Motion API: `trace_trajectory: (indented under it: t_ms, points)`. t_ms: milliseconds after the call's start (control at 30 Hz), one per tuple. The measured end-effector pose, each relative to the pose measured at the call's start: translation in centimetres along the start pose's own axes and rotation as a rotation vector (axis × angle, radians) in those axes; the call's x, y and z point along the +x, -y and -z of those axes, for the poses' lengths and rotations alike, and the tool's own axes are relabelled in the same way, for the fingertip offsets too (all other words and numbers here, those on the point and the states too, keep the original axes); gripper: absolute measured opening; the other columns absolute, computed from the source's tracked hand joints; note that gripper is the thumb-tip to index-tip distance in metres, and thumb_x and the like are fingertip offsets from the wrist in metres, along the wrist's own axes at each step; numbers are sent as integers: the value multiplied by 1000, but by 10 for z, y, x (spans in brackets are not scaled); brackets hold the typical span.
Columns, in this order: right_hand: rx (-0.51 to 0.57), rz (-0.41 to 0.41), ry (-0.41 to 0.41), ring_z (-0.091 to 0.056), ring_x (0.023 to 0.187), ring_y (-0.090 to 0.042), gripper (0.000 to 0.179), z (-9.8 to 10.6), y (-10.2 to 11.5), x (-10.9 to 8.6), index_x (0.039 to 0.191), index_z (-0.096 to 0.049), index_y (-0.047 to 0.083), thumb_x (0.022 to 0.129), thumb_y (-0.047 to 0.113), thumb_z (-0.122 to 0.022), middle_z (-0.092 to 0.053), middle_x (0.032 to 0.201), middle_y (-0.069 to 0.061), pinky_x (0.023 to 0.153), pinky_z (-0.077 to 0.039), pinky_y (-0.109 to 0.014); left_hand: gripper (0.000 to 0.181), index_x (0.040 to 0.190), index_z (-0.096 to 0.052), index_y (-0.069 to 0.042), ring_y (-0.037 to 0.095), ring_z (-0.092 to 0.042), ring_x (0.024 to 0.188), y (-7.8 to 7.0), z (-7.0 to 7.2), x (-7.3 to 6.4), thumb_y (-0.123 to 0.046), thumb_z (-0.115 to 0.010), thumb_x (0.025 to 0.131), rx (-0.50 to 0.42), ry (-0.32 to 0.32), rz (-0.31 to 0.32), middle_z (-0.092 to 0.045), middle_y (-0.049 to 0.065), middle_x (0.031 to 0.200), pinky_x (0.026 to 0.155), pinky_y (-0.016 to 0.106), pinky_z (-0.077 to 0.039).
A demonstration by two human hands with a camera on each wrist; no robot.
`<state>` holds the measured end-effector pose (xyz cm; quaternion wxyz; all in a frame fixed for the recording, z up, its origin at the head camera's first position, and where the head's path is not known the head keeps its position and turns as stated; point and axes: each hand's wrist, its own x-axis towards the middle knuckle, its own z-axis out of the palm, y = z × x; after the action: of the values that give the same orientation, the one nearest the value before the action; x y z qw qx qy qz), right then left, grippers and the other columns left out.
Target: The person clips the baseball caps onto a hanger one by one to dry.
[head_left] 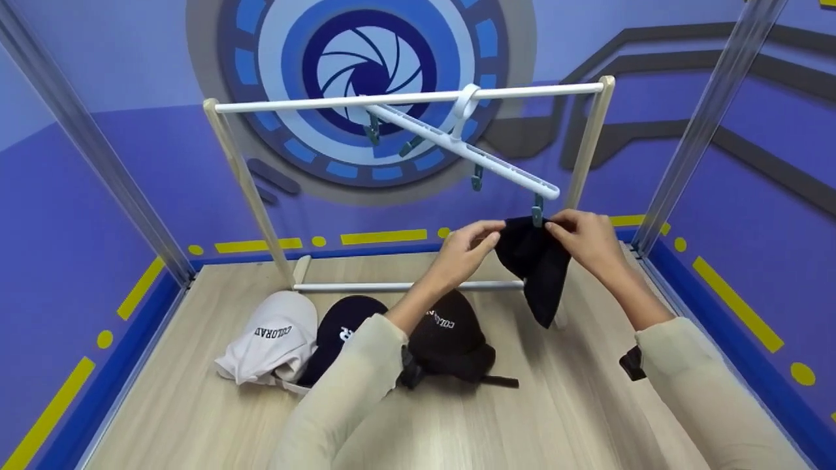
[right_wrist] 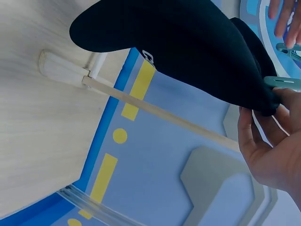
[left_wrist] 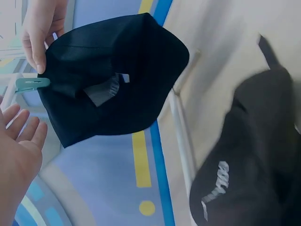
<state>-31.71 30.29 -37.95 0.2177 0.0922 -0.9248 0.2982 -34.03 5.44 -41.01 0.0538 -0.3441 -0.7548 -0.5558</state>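
Nearest: my pale sleeves [head_left: 346, 398], running up from the bottom edge of the head view. Black cap [head_left: 539, 271] right of centre there, hanging well above the tabletop [head_left: 555, 418], brim downward; white lettering on it shows at upper centre of the right wrist view. My right hand [head_left: 591, 240] pinches its rim between thumb and fingers, just beside a green clip [head_left: 537, 214] that overlaps the same rim. My left hand [head_left: 465, 253] is at the rim's other side, fingers loose and parted, not gripping; cannot tell whether they touch. Clip hangs from the near end of a white hanger [head_left: 496, 162], slanting down to the right, its hook over the rack's top rod [head_left: 294, 103]. Lower left to centre, on the tabletop: white cap [head_left: 287, 326], navy cap [head_left: 353, 312], dark brown cap [head_left: 450, 336], side by side. Behind: purple-blue wall [head_left: 150, 143], upper frame.
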Motion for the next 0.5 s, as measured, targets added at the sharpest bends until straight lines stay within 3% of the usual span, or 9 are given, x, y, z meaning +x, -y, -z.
trace_trajectory:
  t_ms: [233,400,500]
  points:
    - [10,4,-7,-70,91,-37,22,-9,1,-2,108,-76,-1,98,17,-68,-75,100,-20,77,-55,-50,34,136,-62,-3,19,-56,132,14,11,-29,-17,-55,106,110,112,-46,-60,9,142,107,28,-47]
    - [5,19,1,-72,89,-38,22,-17,2,-5,112,-75,0,98,16,-69,-75,100,-20,76,-56,-52,33,134,-63,-2,21,-53,134,17,17,-41,-15,-55,105,167,125,-88,-60,13,142,108,34,-47]
    - [2,34,-3,-72,88,-37,21,-21,4,-7,112,-75,1,97,14,-70,-75,100,-20,74,-56,-51,32,134,-64,-3,21,-54,134,18,19,-47,-16,-56,105,192,122,-98,-60,11,143,107,30,-47]
